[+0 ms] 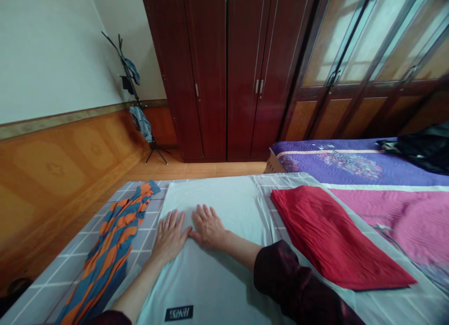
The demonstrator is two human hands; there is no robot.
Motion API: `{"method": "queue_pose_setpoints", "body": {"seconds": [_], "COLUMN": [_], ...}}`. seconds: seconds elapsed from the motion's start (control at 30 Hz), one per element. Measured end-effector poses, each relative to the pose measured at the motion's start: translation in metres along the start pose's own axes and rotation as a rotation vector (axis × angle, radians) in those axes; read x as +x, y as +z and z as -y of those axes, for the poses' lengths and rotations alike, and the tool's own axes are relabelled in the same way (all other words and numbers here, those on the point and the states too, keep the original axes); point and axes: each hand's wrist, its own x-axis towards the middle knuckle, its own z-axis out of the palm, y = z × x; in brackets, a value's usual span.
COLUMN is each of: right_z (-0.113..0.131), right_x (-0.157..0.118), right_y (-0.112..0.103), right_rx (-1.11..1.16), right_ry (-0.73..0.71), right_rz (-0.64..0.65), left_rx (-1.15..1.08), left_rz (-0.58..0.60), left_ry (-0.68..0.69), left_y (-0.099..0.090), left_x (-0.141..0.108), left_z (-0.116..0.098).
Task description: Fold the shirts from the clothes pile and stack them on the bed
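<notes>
A pale, light-blue garment [224, 194] lies spread out flat on the bed, with a dark printed label [179, 313] at its near end; its exact kind I cannot tell. My left hand [170, 236] rests flat on its left part, fingers spread. Beside it, my right hand [209, 227] also presses flat on the cloth, fingers stretched out. The two thumbs meet or nearly meet. To the left lies a crumpled orange-and-blue striped garment [115, 243]. On the right is a folded red garment [336, 236].
Under the clothes is a grey checked bed sheet [56, 273]. A second bed with a purple and pink cover [351, 163] stands at the right, dark clothing [421, 147] on it. Dark red wardrobes [242, 72] line the back. A coat stand [135, 89] occupies the left corner.
</notes>
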Motion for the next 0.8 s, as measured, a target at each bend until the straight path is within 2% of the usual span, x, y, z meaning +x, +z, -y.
{"method": "queue_pose_setpoints", "body": {"seconds": [0.03,0.1,0.13,0.27,0.33,0.4,0.47,0.5,0.67,0.8], "right_z": [0.008,-0.001,-0.017,-0.097,-0.115,-0.111,-0.097,-0.091,-0.088,-0.083], "right_x": [-0.011,-0.032,-0.042,-0.077,-0.092,-0.107,-0.122,-0.130,-0.165,-0.197], "right_y": [0.004,0.004,-0.001,-0.031,-0.039,-0.036,-0.027,-0.023,-0.018,-0.024], "right_rx": [0.011,0.011,0.001,-0.083,-0.112,-0.118,-0.111,-0.111,-0.169,-0.190], "right_ry": [-0.038,-0.013,0.051,0.455,0.571,0.560,0.476,0.449,0.541,0.473], "right_rz": [0.017,0.032,0.029,-0.037,-0.050,-0.038,-0.010,0.000,-0.024,-0.032], "left_rx": [0.004,0.010,0.011,-0.005,-0.012,-0.039,-0.076,-0.087,-0.063,-0.049], "left_rz": [-0.001,-0.004,-0.003,0.034,0.044,0.067,0.106,0.123,0.107,0.073], "left_ry": [0.006,0.018,0.021,0.002,0.010,0.124,0.271,0.304,0.178,0.180], "left_y": [0.000,-0.001,-0.002,-0.010,-0.015,-0.019,-0.021,-0.022,-0.017,-0.018], "left_x": [0.000,0.000,0.000,-0.002,-0.007,-0.014,-0.022,-0.025,-0.036,-0.046], "left_z": [0.001,0.003,0.004,0.001,-0.006,-0.014,-0.018,-0.017,0.014,0.033]}}
